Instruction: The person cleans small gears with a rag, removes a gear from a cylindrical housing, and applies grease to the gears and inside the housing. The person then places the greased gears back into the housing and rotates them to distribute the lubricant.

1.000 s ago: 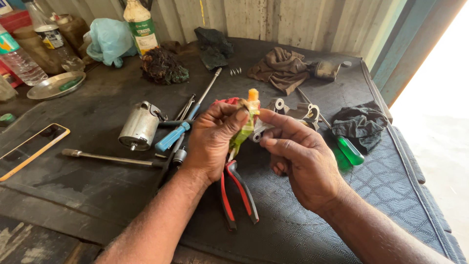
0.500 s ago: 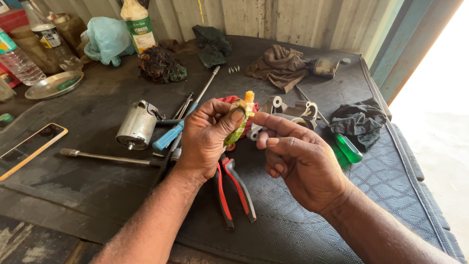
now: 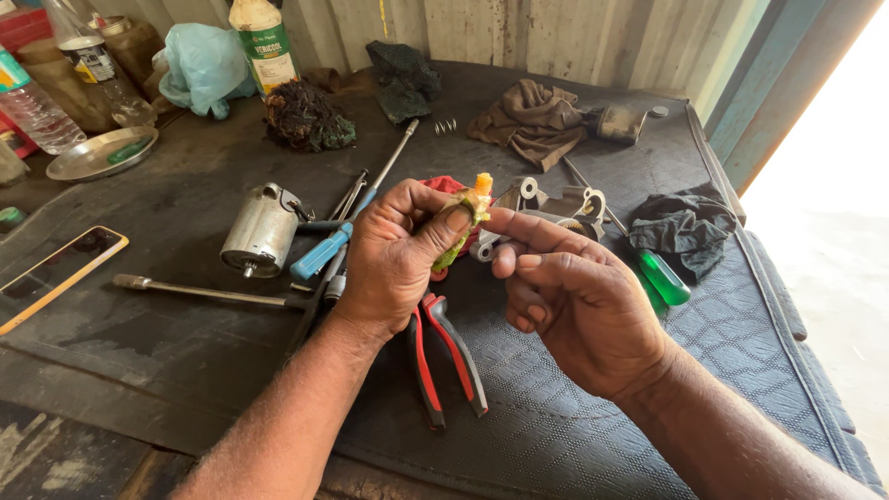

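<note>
My left hand grips a small green and orange object between thumb and fingers, above the dark bench mat. My right hand reaches in from the right; its forefinger and thumb pinch a small metal part against that object. What the object is cannot be made out, since my fingers hide most of it. Red-handled pliers lie on the mat right under both hands.
A silver motor housing, a blue-handled screwdriver and a long metal bar lie left of my hands. A green-handled screwdriver, a metal bracket and rags sit right. A phone, bottles and a metal dish stand far left.
Both hands stay together on the small object. My left thumb has shifted over it, and my right fingers have closed in on its lower end.
</note>
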{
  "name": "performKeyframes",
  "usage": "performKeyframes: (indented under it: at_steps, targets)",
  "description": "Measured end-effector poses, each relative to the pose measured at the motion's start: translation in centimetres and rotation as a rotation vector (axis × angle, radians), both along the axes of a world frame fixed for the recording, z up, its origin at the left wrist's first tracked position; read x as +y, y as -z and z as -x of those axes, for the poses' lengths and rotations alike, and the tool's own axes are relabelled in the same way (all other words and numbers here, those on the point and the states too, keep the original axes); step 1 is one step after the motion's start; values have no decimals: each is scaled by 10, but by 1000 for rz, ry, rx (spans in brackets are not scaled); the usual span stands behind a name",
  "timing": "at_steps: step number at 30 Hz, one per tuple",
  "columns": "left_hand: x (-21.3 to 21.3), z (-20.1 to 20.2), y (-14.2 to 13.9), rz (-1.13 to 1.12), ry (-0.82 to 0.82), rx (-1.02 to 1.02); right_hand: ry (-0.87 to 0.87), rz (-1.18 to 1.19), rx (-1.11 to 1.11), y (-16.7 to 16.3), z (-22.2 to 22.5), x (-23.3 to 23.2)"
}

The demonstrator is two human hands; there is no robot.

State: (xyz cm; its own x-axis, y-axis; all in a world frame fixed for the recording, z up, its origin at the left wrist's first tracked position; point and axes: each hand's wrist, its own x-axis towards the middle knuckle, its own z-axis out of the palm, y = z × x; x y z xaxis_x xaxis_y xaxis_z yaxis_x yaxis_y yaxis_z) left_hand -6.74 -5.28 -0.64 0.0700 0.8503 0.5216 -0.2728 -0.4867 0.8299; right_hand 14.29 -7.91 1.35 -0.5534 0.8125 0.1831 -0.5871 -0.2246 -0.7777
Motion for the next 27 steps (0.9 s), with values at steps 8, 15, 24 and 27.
performKeyframes:
  at_steps: [8, 15, 24, 27]
  targets:
    - [9, 3, 4, -20, -175, 79, -48, -12, 87, -2, -5, -1]
    - [38, 14, 19, -31, -273, -71, 388, -80, -271, -20, -42, 1]
    - [47, 17, 14, -71, -294, -36, 669, -318, -1141, 0, -65, -13]
    - [45, 15, 12, -92, -289, -12, 682, -440, -1372, -1, -59, -11]
